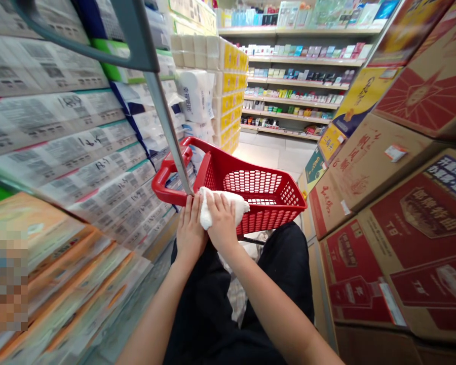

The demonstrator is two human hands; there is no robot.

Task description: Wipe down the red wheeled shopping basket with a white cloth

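A red plastic shopping basket (264, 215) with lattice walls stands in front of my knees. Its grey pull handle (169, 124) rises from the left end toward the camera. My right hand (222, 218) presses a white cloth (240, 204) against the near rim, its fingers bent over the fabric. Just left of it, my left hand (192, 228) grips the near rim at the foot of the pull handle, fingertips over the edge and thumb hidden. The two hands are side by side, close to touching. Nothing shows inside the visible part of the basket.
Stacked white paper packs (79, 137) line the left side, with orange packs (61, 284) nearer me. Red and brown cartons (383, 243) wall the right. Yellow-and-white tissue packs (228, 101) stand beyond the basket. Stocked shelves (300, 83) close off the aisle's far end.
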